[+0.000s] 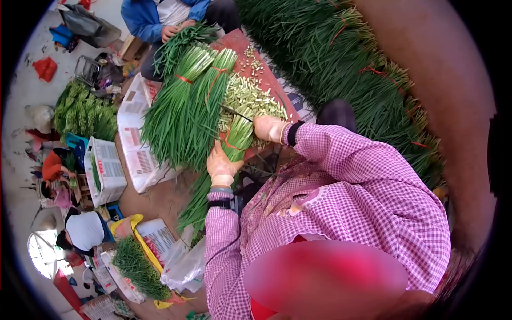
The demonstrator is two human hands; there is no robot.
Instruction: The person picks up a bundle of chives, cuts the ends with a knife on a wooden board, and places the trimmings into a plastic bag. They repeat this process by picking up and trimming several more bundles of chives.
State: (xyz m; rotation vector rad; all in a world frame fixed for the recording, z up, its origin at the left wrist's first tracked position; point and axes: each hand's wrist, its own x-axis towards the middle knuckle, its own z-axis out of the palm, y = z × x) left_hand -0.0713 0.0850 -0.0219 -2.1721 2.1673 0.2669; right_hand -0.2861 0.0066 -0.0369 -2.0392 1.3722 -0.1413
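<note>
while my left hand (223, 163) clamps the banded green bundle (238, 135) at the edge of the red table (273, 82), my right hand (268, 128) is closed around the knife (237, 112) beside the stalk ends (245, 122); i'd keep the left clear and slice squarely. from here i read no brand, label or writing, even on the white crate (131, 125).

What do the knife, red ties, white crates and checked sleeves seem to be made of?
Knife: probably metal, from its thin, straight, dark blade; the right hand hides the handle.
Red ties: perhaps rubber or plastic, narrow bands snug round the bunches; finish too small to tell.
White crates: likely moulded plastic, smooth, with slotted walls.
Sleeves: apparently cloth, matt, with soft folds.
</note>
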